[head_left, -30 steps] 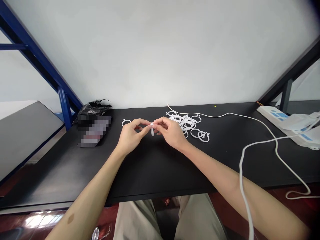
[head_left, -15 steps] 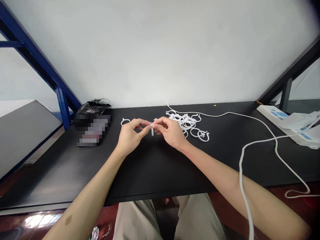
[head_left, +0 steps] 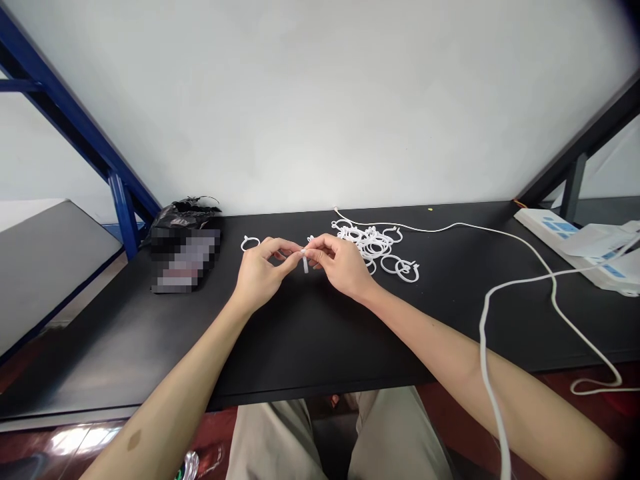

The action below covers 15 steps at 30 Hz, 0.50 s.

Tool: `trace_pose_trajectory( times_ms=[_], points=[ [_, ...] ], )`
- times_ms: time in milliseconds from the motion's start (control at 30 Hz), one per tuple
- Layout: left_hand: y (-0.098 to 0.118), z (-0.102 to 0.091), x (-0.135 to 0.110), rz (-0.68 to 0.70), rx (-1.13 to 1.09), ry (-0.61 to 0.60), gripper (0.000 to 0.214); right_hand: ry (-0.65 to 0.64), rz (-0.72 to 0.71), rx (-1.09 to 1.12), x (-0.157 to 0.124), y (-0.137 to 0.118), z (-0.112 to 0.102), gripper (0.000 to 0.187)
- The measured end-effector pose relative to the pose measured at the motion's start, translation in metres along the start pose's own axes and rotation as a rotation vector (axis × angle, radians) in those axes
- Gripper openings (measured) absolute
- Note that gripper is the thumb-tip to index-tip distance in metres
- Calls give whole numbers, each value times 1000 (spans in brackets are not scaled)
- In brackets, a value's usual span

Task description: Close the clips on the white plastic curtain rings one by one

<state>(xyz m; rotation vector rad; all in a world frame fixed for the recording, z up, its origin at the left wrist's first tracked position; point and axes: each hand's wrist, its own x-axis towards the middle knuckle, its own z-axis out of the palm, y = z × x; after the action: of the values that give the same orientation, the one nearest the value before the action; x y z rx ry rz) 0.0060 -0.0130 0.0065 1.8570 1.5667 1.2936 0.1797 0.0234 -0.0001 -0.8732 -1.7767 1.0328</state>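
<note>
My left hand [head_left: 263, 268] and my right hand [head_left: 345, 265] meet above the middle of the black table. Both are closed, thumb and fingertips pinching the top of a white plastic curtain ring [head_left: 306, 265]. This ring shows nearly edge-on, a narrow white strip hanging below the fingertips; its upper part is hidden by them. Behind my left hand lies a single white ring [head_left: 249, 244] with a small eyelet. A loose pile of similar white rings [head_left: 375, 244] spreads behind and to the right of my right hand, which covers part of it.
A black plastic bag [head_left: 185, 217] and a blurred-out package lie at the left. A white cable [head_left: 484, 320] runs across the right side and passes over my right forearm. At the far right sits a white and blue box [head_left: 565, 233] with papers. A pale wall [head_left: 320, 107] rises behind the table [head_left: 280, 353].
Both hands keep their pinch in almost the same place. The hanging part of the ring has tilted very slightly; the view has shifted a little.
</note>
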Motion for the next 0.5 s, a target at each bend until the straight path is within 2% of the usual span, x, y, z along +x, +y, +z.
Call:
trace_pose_trajectory(
  times_ms=[333,500],
  points=[
    [0,1,0,8,-12,6,20,28,19,35,0,-5,1,16],
    [3,1,1,31,-35,-50,17,18,68,87,1,-6,2,17]
  ],
)
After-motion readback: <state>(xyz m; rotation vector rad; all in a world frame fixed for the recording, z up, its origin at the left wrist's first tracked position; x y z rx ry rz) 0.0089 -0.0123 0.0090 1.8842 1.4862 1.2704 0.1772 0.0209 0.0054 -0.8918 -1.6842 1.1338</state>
